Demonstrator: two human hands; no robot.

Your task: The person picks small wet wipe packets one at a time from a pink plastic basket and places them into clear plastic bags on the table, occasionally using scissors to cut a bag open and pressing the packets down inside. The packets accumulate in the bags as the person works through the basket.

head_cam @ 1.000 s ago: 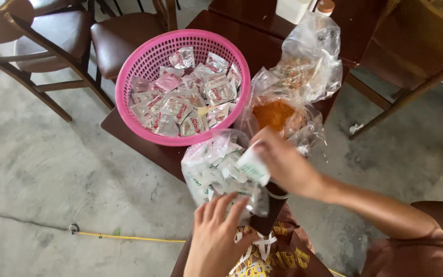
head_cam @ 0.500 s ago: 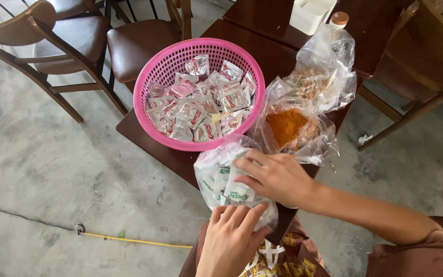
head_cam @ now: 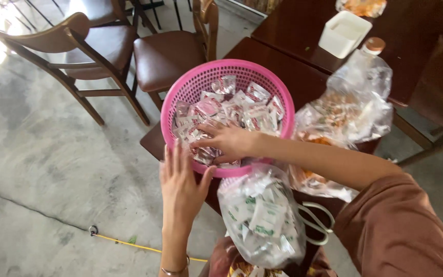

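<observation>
A round pink plastic basket [head_cam: 180,97] sits on a dark wooden table and holds several small silver and pink sachets [head_cam: 242,105]. My right hand [head_cam: 224,139] reaches into the basket, fingers spread flat over the sachets at its near side. My left hand [head_cam: 181,182] rests open against the basket's near rim, palm toward it. Just below the basket lies a clear plastic bag of white and green sachets [head_cam: 262,218].
Clear bags of orange snacks [head_cam: 347,115] lie right of the basket, with a capped bottle [head_cam: 373,47] and a white rectangular container [head_cam: 343,33] behind. White scissors [head_cam: 316,225] lie by the near bag. Wooden chairs [head_cam: 103,48] stand to the left on the concrete floor.
My right hand left the bag of white sachets and moved up into the pink basket. My left hand rose from near the bag to the basket's rim.
</observation>
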